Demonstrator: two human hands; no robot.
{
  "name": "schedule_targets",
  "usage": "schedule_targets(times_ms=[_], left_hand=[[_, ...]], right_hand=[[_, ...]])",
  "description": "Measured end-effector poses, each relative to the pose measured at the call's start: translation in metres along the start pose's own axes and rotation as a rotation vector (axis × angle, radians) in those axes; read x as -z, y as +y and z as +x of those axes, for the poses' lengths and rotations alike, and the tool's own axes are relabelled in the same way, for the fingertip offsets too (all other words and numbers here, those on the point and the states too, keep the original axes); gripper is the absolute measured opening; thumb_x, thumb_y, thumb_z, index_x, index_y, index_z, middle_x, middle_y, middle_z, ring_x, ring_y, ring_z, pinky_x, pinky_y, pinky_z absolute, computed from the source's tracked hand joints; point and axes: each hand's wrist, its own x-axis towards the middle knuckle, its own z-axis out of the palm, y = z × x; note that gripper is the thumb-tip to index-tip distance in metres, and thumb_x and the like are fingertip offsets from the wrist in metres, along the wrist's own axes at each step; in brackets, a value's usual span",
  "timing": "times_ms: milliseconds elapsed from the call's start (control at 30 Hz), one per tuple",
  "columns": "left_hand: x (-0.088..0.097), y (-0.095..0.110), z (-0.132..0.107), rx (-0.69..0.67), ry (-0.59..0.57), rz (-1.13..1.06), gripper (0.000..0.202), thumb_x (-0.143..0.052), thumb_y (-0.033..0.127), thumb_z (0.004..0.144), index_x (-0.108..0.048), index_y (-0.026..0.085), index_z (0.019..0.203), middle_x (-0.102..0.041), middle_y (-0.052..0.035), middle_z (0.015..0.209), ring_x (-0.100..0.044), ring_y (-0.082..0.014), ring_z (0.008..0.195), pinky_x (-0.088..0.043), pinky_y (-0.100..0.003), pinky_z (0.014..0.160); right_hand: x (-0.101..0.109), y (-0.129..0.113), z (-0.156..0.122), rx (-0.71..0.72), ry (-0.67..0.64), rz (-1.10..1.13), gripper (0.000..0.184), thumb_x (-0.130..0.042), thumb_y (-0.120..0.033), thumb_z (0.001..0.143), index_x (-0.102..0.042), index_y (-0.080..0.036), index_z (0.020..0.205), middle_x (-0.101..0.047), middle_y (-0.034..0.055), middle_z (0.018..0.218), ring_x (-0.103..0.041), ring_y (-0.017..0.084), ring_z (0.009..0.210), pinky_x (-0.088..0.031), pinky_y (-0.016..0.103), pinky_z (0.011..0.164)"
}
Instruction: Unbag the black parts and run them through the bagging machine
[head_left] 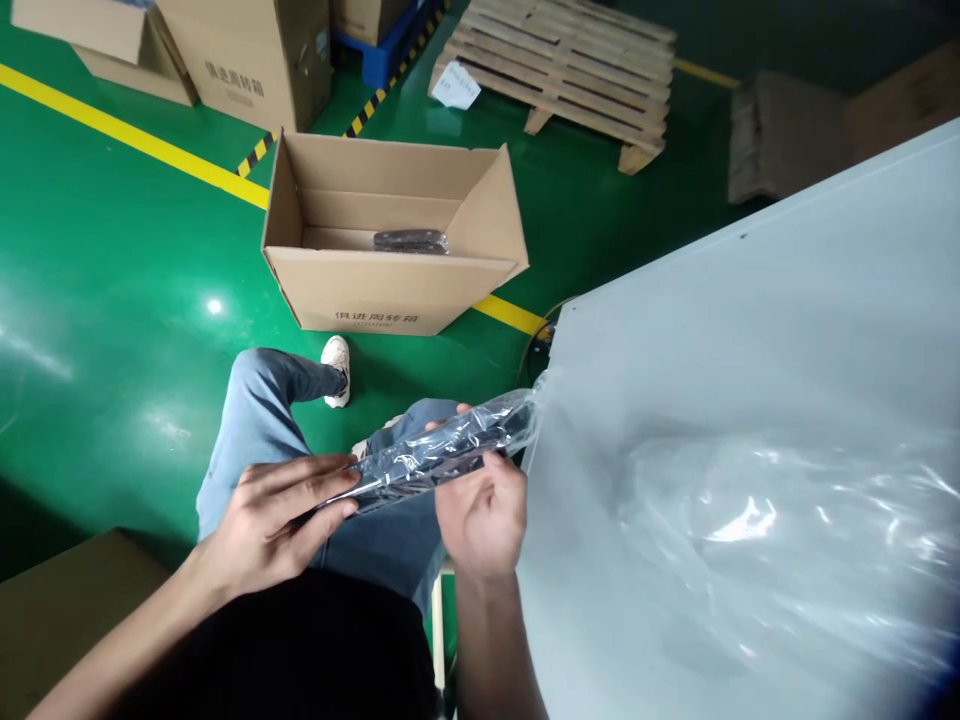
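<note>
Above my lap I hold a long, flat dark piece [427, 455] inside a clear plastic bag [517, 408]. What the dark piece is, I cannot make out. My left hand [274, 520] pinches its left end between thumb and fingers. Around the right part closes my right hand [484, 505], thumb on the near side and fingertips showing on the far side. The bag's loose, crumpled end sticks out past my right hand, by the corner of the white table. In front of me an open cardboard box [390, 290] has a dark plastic-wrapped piece [411, 241] lying in it.
To my right is the white table [660, 340] with clear plastic bags [787, 540] on it. A wooden pallet [562, 65] and large cartons [232, 60] stand farther off on the green floor. Another carton [82, 610] is at the lower left. Cables [538, 345] hang by the table corner.
</note>
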Motion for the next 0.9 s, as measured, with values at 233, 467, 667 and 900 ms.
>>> schedule_targets(times_ms=[233,467,667,900], left_hand=[[0.004,-0.001,0.002,0.193,0.078,-0.155,0.018,-0.07,0.015,0.1,-0.081,0.02,0.113,-0.081,-0.0066,0.11,-0.08,-0.0183,0.098,-0.064,-0.021,0.09],[0.017,-0.009,-0.004,0.468,0.179,-0.548,0.032,-0.058,0.039,0.108,-0.079,0.018,0.123,-0.079,-0.0142,0.116,-0.078,-0.0254,0.089,-0.066,-0.037,0.081],[0.019,-0.001,-0.002,0.198,-0.006,-0.315,0.042,-0.08,0.033,0.094,-0.071,0.022,0.134,-0.075,-0.0149,0.125,-0.072,-0.0297,0.115,-0.06,-0.042,0.101],[0.009,-0.001,0.002,0.156,0.094,-0.293,0.032,-0.078,0.013,0.094,-0.079,0.026,0.123,-0.079,-0.0081,0.12,-0.078,-0.0216,0.105,-0.063,-0.03,0.092]], right_hand=[[-0.002,0.0,0.003,0.025,0.023,0.02,0.033,-0.069,-0.051,0.078,-0.076,-0.029,0.103,-0.079,0.0018,0.095,-0.075,0.029,0.1,-0.06,0.049,0.093],[0.012,-0.004,0.024,0.052,0.214,0.093,0.02,-0.071,-0.044,0.076,-0.073,-0.026,0.083,-0.079,-0.0009,0.088,-0.075,0.021,0.089,-0.061,0.038,0.086],[0.025,-0.001,0.033,0.061,0.227,0.127,0.016,-0.073,-0.041,0.075,-0.07,-0.027,0.08,-0.08,-0.0039,0.085,-0.075,0.016,0.086,-0.061,0.032,0.084],[0.028,-0.002,0.035,0.009,0.33,0.148,0.018,-0.074,-0.039,0.073,-0.064,-0.025,0.081,-0.077,-0.0047,0.081,-0.074,0.017,0.081,-0.063,0.032,0.08]])
